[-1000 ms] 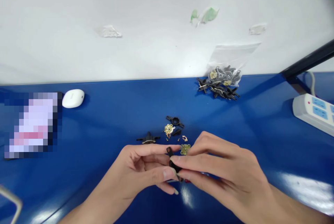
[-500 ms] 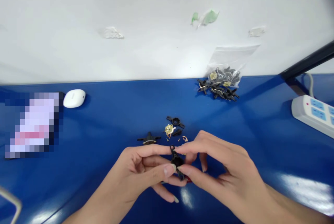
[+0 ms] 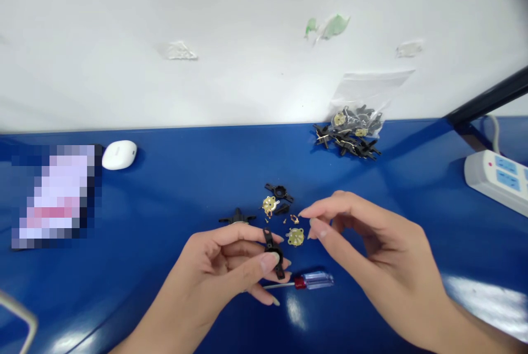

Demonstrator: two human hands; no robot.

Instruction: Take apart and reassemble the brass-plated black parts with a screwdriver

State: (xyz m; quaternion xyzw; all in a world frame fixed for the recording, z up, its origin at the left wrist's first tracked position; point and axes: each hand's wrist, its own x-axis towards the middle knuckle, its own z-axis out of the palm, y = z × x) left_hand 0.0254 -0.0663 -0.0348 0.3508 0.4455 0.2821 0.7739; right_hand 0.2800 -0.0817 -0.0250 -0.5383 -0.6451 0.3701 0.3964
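L hand (image 3: 235,266) still grips blk bracket (image 3: 274,248), just beyond screwdriver (image 3: 315,280) shaft. R hand (image 3: 367,249) has let go, looks empty, thumb & index apart, beyond screwdriver handle, now uncovered.

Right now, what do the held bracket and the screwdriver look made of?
Held bracket: probably black plastic, dull, molded-looking. Screwdriver: handle likely clear plastic, glossy and see-through with a red collar; shaft looks like bright metal, silvery.

Blue table (image 3: 198,178); white wall (image 3: 239,24); red-and-clear-blue screwdriver handle (image 3: 315,280).
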